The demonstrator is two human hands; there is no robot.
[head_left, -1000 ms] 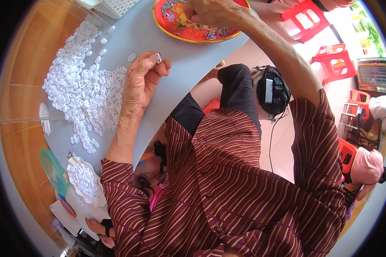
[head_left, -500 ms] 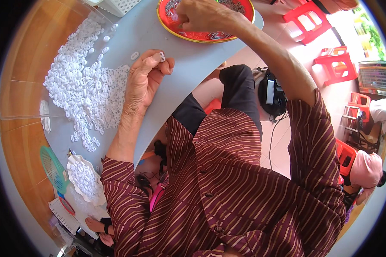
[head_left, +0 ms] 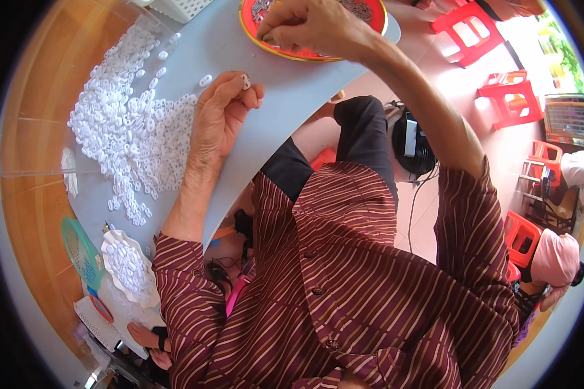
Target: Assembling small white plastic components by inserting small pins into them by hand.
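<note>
Pale grey worktop (head_left: 243,146) is curving toward the far right, with a heap of white pieces (head_left: 133,133) lying at its left. Left hand (head_left: 219,120) is sitting half curled to the heap's right, pinching one small white piece (head_left: 246,82) at its fingertips. Right hand (head_left: 321,27) is hovering over a red tray (head_left: 298,59) at the far side, fingers drawn together; I cannot tell whether they are gripping anything
</note>
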